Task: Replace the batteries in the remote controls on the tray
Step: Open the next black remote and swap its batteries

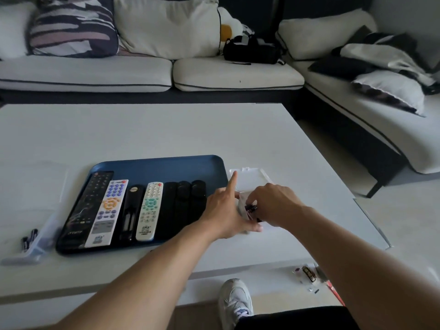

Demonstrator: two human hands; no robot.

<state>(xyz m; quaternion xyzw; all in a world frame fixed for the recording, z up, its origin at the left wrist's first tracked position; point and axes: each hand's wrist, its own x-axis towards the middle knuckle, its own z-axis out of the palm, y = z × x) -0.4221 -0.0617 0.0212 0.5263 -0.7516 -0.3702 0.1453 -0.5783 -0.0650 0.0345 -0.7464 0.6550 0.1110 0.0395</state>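
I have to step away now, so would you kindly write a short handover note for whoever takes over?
Left hand: steadies a clear battery pack, forefinger straight.
Right hand: pinches a dark battery at the pack.
Remotes lie in a row on the blue tray; loose batteries lie on the table left of it.
Done: no swap can be told.
Left: the battery swaps, as far as can be told.

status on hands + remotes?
Both hands on clear battery box, right of tray. Remotes lie untouched. Nothing blocking.
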